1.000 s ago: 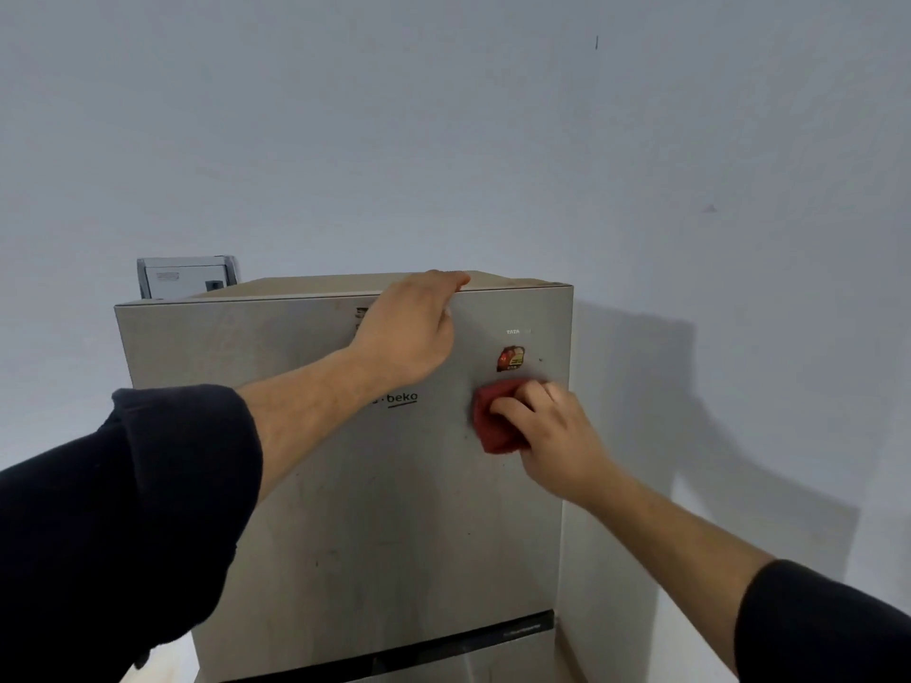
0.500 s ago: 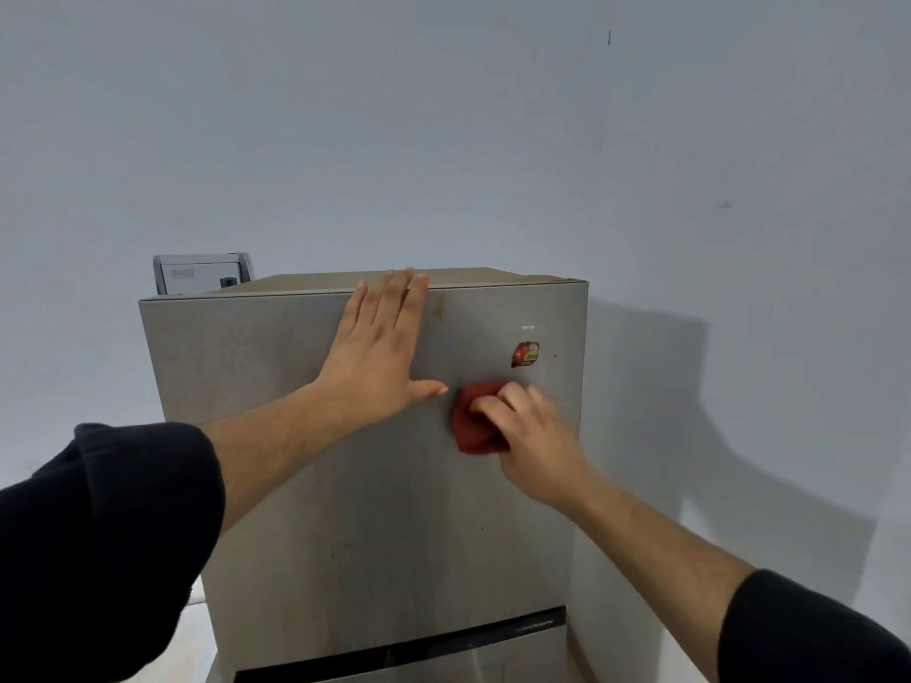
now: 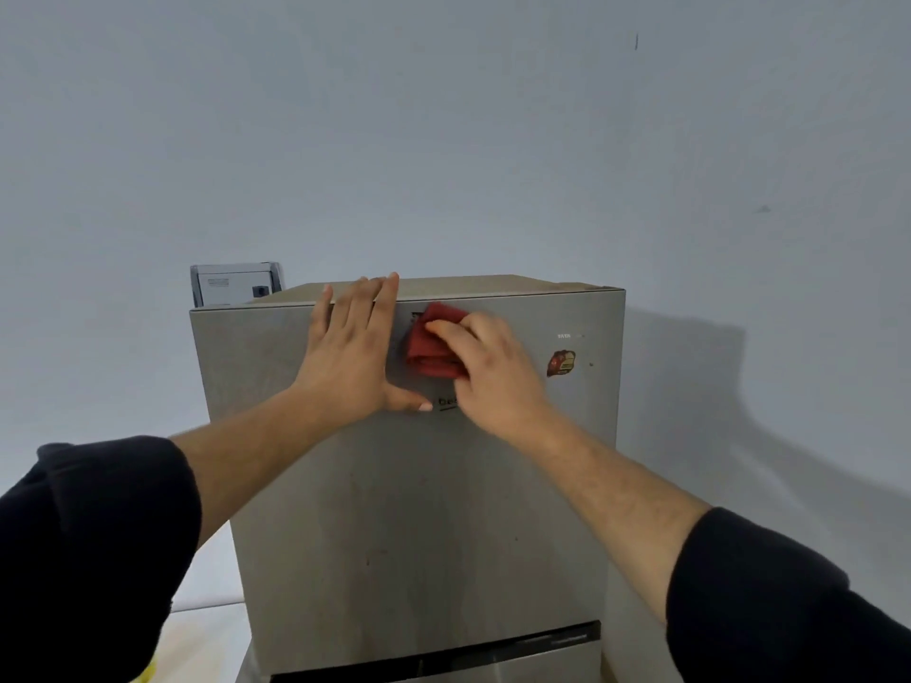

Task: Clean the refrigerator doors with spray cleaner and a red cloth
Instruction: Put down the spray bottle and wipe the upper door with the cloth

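Note:
The silver upper refrigerator door fills the middle of the view. My left hand lies flat on it near the top edge, fingers straight and pointing up, thumb stretched toward the logo. Just to its right, my right hand presses a folded red cloth against the door close under the top edge, fingers curved over the cloth. No spray bottle is in view.
A red-and-gold sticker sits on the door's upper right. A black strip separates the upper door from the lower one. A white box stands behind the fridge's top left. Plain wall rises behind and to the right.
My right hand has carried the red cloth up and left, from beside the sticker to under the door's top edge. My left hand went from gripping the top edge to lying flat.

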